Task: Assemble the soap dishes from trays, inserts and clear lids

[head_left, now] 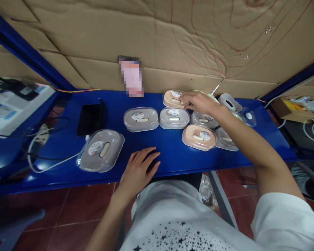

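My right hand (200, 101) reaches to the back row, its fingers and thumb closed around the right end of a peach oval plastic box (170, 100) with a clear lid and round label. In front of that box lies a grey one (174, 118), with another grey box (141, 119) to its left. Nearer me is a second peach box (199, 137). My left hand (140, 165) rests at the front of the blue table, fingers spread and holding nothing. To its left sits a tilted grey box (101, 150).
More boxes, partly hidden by my right arm, stand on the right, near a grey lid-like piece (229, 102). A black phone (89, 119) with a white cable lies on the left of the blue table (170, 157). Cardboard (94, 31) covers the back.
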`<state>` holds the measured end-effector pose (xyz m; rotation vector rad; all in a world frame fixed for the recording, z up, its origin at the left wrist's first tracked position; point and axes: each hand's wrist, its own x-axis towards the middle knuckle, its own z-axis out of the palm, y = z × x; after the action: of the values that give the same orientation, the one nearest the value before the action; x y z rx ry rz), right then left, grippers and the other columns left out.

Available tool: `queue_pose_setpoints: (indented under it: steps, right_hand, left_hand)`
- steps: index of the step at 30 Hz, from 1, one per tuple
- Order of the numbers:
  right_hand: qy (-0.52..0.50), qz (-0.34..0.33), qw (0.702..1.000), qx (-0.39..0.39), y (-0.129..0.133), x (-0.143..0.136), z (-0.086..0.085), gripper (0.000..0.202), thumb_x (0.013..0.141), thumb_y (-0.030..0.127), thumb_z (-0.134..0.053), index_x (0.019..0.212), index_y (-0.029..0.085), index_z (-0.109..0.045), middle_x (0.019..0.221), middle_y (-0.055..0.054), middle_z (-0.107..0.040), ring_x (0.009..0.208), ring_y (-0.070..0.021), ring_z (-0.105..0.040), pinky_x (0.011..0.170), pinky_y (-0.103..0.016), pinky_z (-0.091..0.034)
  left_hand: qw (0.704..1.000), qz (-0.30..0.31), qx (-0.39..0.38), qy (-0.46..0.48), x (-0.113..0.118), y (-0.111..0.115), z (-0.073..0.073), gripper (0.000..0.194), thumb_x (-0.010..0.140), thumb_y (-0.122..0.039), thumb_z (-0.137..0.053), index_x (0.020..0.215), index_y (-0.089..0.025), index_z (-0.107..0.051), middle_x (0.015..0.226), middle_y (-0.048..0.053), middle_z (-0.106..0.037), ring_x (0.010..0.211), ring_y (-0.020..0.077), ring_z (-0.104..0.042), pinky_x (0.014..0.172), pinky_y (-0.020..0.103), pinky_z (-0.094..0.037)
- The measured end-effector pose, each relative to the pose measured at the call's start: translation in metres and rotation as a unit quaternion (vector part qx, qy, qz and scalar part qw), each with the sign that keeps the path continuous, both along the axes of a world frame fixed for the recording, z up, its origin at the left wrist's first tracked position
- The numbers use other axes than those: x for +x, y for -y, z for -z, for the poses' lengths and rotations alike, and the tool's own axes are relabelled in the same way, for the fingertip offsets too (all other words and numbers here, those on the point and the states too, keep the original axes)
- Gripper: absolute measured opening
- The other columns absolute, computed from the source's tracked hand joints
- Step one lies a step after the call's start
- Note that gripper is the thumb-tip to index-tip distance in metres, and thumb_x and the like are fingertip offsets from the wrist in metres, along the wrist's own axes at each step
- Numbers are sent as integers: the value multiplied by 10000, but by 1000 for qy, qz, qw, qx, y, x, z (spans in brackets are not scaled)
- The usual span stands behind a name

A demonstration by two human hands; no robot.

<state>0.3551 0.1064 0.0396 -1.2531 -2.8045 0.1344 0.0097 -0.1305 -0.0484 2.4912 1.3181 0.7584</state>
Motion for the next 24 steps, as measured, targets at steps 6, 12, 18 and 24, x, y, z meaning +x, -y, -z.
queue_pose_setpoints:
  steps: [6,12,18,24]
  right_hand:
    - [31,7,998,53,-3,5,11,600,1041,348,-609,1622,245,-506,1519,-162,-616,1339,-358,-612,1118,-511,-520]
    - [63,35,996,46,-8,8,16,588,1069,436,-573,1625,253,-522,1525,-155,-593,1355,-369,-581,1144,-517,-492]
    - [15,47,998,37,-9,12,22,608,1029,434,-631,1620,325,-540,1504,-103,-619,1361,-334,-585,1174,-515,-498]
    - [6,60,997,44,-13,14,25,588,1020,449,-658,1585,314,-572,1429,-117,-641,1322,-319,-622,1154,-485,-514]
  left_hand:
    - [1000,-1,-2,3,1,0,0,293,1097,-297,-596,1374,-256,-681,1464,106,-695,1292,287,-691,1070,481,-520]
    - [1000,-2,0,-5,0,1,-1,289,1101,-294,-588,1371,-248,-681,1464,107,-694,1289,286,-691,1070,483,-519]
    - [1000,-3,7,-4,1,0,0,279,1108,-298,-580,1364,-248,-676,1451,109,-701,1291,280,-690,1071,478,-520]
    - [1000,-6,14,-7,1,1,1,278,1106,-295,-579,1361,-247,-678,1444,113,-705,1286,283,-695,1069,481,-525]
